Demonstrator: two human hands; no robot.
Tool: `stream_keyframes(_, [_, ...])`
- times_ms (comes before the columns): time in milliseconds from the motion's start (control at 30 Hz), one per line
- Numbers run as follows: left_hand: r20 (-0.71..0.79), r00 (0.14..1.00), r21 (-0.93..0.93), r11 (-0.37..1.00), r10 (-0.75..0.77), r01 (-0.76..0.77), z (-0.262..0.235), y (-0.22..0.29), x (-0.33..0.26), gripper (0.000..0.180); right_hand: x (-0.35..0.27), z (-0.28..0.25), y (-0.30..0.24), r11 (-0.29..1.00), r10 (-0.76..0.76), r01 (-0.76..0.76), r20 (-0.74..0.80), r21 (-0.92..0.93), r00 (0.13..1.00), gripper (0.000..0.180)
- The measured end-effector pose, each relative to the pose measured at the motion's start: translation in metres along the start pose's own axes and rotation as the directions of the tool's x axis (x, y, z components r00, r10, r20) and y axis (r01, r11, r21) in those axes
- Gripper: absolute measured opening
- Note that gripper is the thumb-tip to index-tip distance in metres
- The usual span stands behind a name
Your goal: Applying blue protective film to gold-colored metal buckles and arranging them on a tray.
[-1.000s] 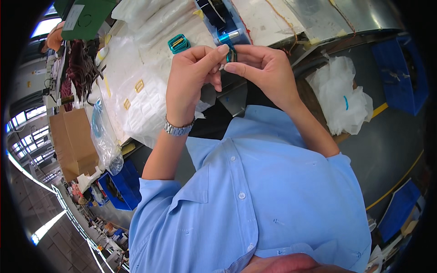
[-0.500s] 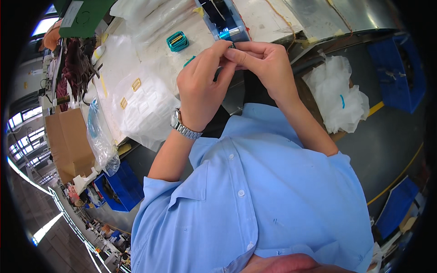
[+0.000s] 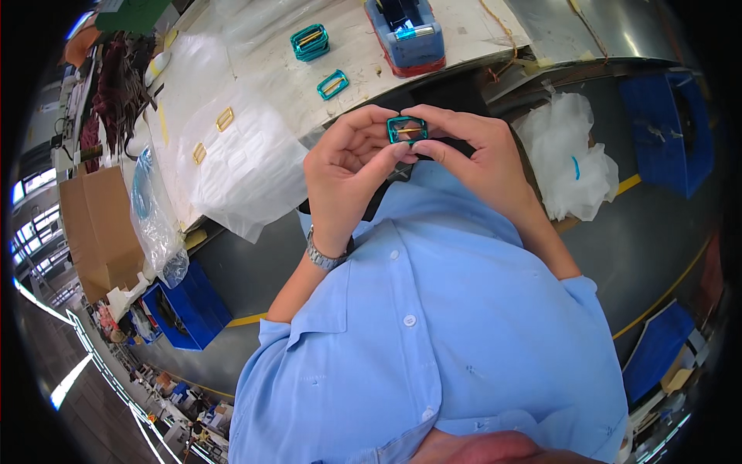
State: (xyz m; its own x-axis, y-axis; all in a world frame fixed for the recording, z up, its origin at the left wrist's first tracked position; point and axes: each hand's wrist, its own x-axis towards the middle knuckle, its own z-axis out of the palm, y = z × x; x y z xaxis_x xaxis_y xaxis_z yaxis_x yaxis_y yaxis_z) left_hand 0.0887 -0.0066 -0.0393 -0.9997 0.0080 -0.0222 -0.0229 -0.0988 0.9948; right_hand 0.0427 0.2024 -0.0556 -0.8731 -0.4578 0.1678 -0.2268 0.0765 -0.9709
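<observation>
From my remote seat I see a factory workshop, shown by the white workbench (image 3: 464, 46) with a tape dispenser (image 3: 423, 56), blue crates (image 3: 202, 303), yellow lines (image 3: 630, 184) on grey floor (image 3: 641, 247), and long strip lights (image 3: 71, 380).

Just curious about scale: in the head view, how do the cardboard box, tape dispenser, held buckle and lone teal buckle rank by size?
Cardboard box
Tape dispenser
Held buckle, lone teal buckle: too alike to rank; the held one may be nearer the camera.
</observation>
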Motion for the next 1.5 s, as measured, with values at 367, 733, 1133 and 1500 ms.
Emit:
stream_keyframes(367, [0.122, 0.932, 0.688, 0.647, 0.342, -0.328, -0.048, 0.01, 0.024, 0.035, 0.031, 0.022, -0.006, 0.975, -0.089, 0.089, 0.008, -0.202, 0.996, 0.042])
stream_keyframes(733, [0.072, 0.898, 0.918, 0.323, 0.435, -0.23, -0.077, -0.013, 0.055, 0.031, 0.073, -0.015, 0.043, 0.941, -0.231, 0.123, -0.333, -0.315, 0.914, 0.048])
stream_keyframes(1133, [0.156, 0.708, 0.81, 0.321, 0.689, -0.491, -0.035, 0.029, 0.116, 0.011, 0.113, -0.015, 0.014, 0.971, -0.114, 0.042, -0.301, -0.236, 0.947, 0.044])
stream_keyframes(1500, [0.191, 0.742, 0.866, 0.246, 0.643, -0.436, -0.021, 0.04, 0.189, 0.022, 0.037, 0.002, -0.025, 0.993, 0.052, -0.023, -0.249, 0.118, 0.967, 0.018])
